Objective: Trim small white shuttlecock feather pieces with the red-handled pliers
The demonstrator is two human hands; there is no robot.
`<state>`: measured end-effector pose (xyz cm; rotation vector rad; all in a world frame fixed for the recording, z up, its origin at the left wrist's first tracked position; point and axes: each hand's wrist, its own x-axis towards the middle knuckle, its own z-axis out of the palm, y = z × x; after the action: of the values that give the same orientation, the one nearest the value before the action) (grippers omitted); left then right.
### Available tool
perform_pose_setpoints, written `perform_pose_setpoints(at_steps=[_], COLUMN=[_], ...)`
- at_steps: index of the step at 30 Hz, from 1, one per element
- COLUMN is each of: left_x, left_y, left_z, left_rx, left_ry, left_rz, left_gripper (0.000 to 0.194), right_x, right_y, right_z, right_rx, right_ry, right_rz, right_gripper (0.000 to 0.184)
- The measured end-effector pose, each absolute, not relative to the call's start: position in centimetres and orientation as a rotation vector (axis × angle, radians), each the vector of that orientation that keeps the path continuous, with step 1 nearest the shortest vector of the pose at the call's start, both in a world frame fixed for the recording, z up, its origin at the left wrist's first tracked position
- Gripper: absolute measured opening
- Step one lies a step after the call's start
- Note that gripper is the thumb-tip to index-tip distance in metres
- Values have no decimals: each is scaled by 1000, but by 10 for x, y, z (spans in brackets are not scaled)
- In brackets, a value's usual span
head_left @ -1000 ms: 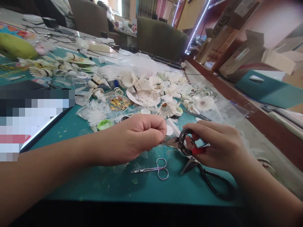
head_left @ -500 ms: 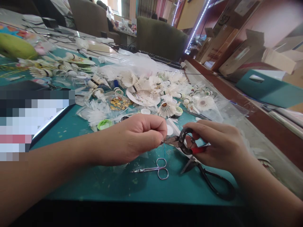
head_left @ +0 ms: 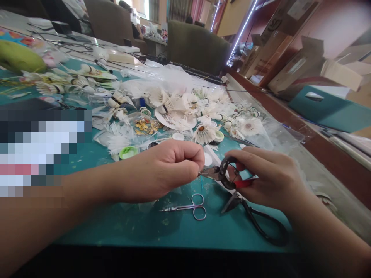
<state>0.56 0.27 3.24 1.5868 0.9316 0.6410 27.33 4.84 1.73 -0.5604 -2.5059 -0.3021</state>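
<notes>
My left hand is curled in a pinch over the teal mat, holding something tiny at its fingertips that I cannot make out. My right hand grips red-handled pliers, whose jaws point left and meet the left fingertips. Small silver scissors lie on the mat just below both hands. Large black shears lie under my right hand.
Several white feather shuttlecocks and loose feathers are heaped behind the hands, with a bag of gold bits and a green lid. A teal box and cardboard cartons stand at right. A dark tablet lies at left.
</notes>
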Motion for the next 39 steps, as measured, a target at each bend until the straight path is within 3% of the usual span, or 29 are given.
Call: perform_pose_setpoints(at_steps=[39], left_x=[7], left_y=[2], left_z=[32], left_rx=[1526], left_ry=[903], left_rz=[554], left_gripper=[30], right_x=[277], right_y=[51], right_z=[16], right_rx=[-515], right_ry=[-2564], right_rz=[-295], right_gripper=[23])
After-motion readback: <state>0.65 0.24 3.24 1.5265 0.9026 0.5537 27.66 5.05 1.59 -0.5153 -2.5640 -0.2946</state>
